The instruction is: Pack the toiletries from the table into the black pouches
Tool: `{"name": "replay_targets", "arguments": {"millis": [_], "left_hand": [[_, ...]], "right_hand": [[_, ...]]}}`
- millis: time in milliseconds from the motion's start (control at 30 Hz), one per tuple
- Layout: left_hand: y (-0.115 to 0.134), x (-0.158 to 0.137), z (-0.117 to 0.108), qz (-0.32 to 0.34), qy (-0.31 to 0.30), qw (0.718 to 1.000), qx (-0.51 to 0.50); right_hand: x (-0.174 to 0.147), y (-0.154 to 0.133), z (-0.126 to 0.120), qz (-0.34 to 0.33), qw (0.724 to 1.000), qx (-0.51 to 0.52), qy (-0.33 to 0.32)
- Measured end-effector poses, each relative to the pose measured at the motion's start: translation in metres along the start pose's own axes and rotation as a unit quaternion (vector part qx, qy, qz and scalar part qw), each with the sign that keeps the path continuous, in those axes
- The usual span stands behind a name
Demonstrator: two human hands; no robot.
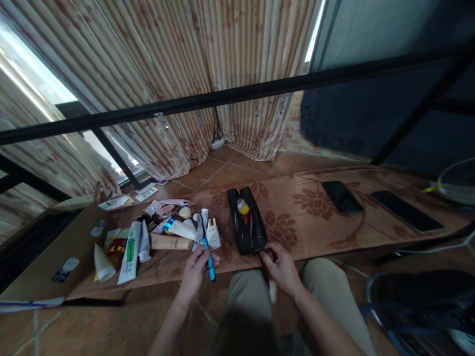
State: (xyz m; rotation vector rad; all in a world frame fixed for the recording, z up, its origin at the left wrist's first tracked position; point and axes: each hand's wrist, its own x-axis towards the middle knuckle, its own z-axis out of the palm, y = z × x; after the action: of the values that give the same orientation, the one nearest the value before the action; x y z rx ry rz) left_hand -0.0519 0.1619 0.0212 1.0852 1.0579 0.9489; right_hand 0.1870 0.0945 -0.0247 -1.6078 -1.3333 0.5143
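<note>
My left hand (197, 267) is closed round a blue toothbrush (208, 257), its head pointing away from me over a pile of toiletries. A black zip pouch (234, 225) stands unzipped on the cloth-covered bench, with a yellow-and-red item (244, 210) inside. The fingers of my right hand (280, 267) are closed on the pouch's near end. Below that hand hangs something pale that I cannot make out. Close to the toothbrush lie a blue-and-white tube (180, 229), a beige tube (170, 242) and a small white bottle (213, 235).
Left of the pile are a green-and-white toothpaste tube (129, 254), a cream tube (104, 264) and a cardboard box (79, 247). Two dark phones (342, 196) lie on the right half of the patterned cloth (285, 198). A black metal rail (222, 100) runs beyond the bench.
</note>
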Motion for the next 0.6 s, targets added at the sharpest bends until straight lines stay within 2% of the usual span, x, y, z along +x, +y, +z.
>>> {"name": "replay_targets", "arguments": {"millis": [100, 200, 333, 500, 600], "left_hand": [[0.022, 0.000, 0.009, 0.062, 0.022, 0.997, 0.033], [0.054, 0.010, 0.023, 0.139, 0.069, 0.988, -0.015], [0.088, 0.031, 0.051, 0.172, 0.059, 0.983, -0.021], [0.093, 0.061, 0.087, 0.169, 0.047, 0.976, 0.132], [0.089, 0.077, 0.097, 0.161, 0.059, 0.943, 0.285]], "right_hand": [[0.001, 0.000, 0.001, -0.003, 1.000, 0.007, 0.002], [0.001, 0.000, 0.001, 0.001, 1.000, 0.017, 0.000], [0.002, 0.000, 0.001, 0.008, 1.000, 0.020, -0.001], [0.003, -0.001, 0.001, 0.010, 1.000, 0.026, -0.004], [0.003, -0.001, 0.001, 0.011, 1.000, 0.023, 0.000]]}}
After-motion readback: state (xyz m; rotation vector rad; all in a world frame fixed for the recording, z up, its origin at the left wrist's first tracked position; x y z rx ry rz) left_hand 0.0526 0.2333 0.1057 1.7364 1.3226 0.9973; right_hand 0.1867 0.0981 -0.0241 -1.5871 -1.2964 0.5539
